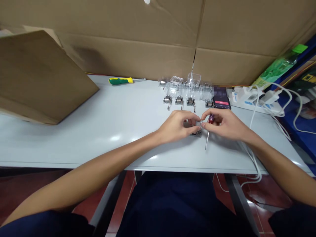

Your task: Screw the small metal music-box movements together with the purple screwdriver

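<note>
My left hand [181,125] is closed, with thumb and fingers around a small metal crank mechanism [197,133] that they partly hide. It looks like a music box movement. A small pale or clear piece [199,123] shows where the fingertips of both hands meet; its kind is too small to tell. My right hand [223,123] is closed on a screwdriver [210,119] with a dark red handle, its shaft slanting down toward the table. Thumb and forefinger of this hand pinch close to the pale piece. Several similar crank mechanisms [179,100] stand in a row just beyond my hands.
Clear plastic cases [172,89] stand behind the row, beside a phone [221,102]. A green-and-yellow screwdriver [121,81] lies farther left. At left is a cardboard box [44,75]; at right, a power strip [256,104] with white cables and a green-capped bottle [278,69].
</note>
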{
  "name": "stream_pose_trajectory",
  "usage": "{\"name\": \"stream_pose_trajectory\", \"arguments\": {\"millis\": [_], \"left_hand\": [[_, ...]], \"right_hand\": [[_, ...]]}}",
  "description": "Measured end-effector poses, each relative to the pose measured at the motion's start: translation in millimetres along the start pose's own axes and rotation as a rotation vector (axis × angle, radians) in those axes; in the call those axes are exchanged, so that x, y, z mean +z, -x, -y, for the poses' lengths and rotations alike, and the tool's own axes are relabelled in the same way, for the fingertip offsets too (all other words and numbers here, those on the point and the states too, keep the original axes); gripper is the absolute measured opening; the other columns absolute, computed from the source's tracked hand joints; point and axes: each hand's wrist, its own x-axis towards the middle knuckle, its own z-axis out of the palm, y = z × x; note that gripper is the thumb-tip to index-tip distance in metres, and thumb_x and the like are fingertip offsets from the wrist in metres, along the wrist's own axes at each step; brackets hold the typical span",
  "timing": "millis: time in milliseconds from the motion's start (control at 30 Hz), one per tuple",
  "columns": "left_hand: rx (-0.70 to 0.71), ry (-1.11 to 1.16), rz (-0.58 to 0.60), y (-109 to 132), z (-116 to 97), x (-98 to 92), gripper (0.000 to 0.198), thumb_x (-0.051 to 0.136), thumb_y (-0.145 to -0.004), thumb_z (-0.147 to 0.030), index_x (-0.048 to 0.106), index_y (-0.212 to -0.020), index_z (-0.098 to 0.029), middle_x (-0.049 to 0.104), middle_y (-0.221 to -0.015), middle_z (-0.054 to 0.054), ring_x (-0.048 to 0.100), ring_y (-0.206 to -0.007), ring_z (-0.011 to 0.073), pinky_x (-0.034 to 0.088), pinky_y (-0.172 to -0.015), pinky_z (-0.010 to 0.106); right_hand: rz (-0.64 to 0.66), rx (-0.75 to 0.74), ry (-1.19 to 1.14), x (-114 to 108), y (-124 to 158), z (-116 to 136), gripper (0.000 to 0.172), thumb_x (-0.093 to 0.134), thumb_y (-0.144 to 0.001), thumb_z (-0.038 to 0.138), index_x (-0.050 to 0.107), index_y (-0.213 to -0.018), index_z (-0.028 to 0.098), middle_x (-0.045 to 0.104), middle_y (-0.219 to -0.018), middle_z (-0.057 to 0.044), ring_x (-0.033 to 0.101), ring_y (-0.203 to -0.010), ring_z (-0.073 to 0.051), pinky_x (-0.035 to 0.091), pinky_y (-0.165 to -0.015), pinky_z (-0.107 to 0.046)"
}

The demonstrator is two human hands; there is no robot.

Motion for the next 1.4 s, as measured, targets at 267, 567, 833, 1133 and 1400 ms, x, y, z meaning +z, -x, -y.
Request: {"name": "stream_pose_trajectory", "arguments": {"millis": [267, 567, 833, 1133, 1400], "left_hand": [[-0.119, 0.073, 0.098, -1, 2, -2.2, 0.018, 0.075, -0.086, -0.028, 0.08, -0.099, -0.017, 0.078, -0.083, 0.004, 0.069, -0.076, 0.0153, 0.053, -0.072, 0.03], [-0.082, 0.053, 0.149, -1, 3, -3.7, 0.019, 0.076, -0.086, -0.031, 0.08, -0.099, -0.018, 0.078, -0.084, 0.003, 0.069, -0.075, 0.0148, 0.052, -0.068, 0.028], [0.091, -0.12, 0.225, -4, 1, -11.3, 0.023, 0.07, -0.086, -0.029, 0.079, -0.105, -0.019, 0.072, -0.098, 0.005, 0.067, -0.087, 0.0178, 0.053, -0.081, 0.033], [0.187, -0.168, 0.36, -3, 2, -18.6, 0.034, 0.064, -0.084, -0.017, 0.075, -0.116, -0.021, 0.073, -0.111, 0.007, 0.069, -0.099, 0.0204, 0.053, -0.091, 0.034], [0.244, -0.255, 0.391, -1, 6, -17.4, 0.036, 0.061, -0.088, -0.016, 0.075, -0.12, -0.023, 0.071, -0.116, 0.009, 0.068, -0.103, 0.0223, 0.053, -0.096, 0.036]], "right_hand": [[-0.025, -0.25, 0.278, -2, 3, 3, 0.016, 0.07, -0.086, 0.026, 0.07, -0.101, 0.021, 0.059, -0.063, 0.006, 0.055, -0.056, -0.011, 0.041, -0.062, -0.027], [0.023, -0.26, 0.32, -1, 5, 4, 0.017, 0.068, -0.087, 0.029, 0.072, -0.102, 0.022, 0.061, -0.066, 0.004, 0.057, -0.061, -0.013, 0.039, -0.065, -0.028], [0.148, -0.184, 0.379, -2, 4, 2, 0.008, 0.068, -0.085, 0.027, 0.07, -0.092, 0.024, 0.064, -0.068, 0.004, 0.057, -0.064, -0.013, 0.037, -0.065, -0.028], [0.189, -0.14, 0.425, 1, 3, 0, 0.007, 0.067, -0.086, 0.029, 0.069, -0.091, 0.025, 0.064, -0.069, 0.002, 0.056, -0.065, -0.015, 0.036, -0.067, -0.031], [0.205, -0.137, 0.371, 0, 3, -1, 0.008, 0.067, -0.086, 0.028, 0.071, -0.093, 0.025, 0.065, -0.069, 0.002, 0.056, -0.065, -0.016, 0.034, -0.065, -0.032]]}}
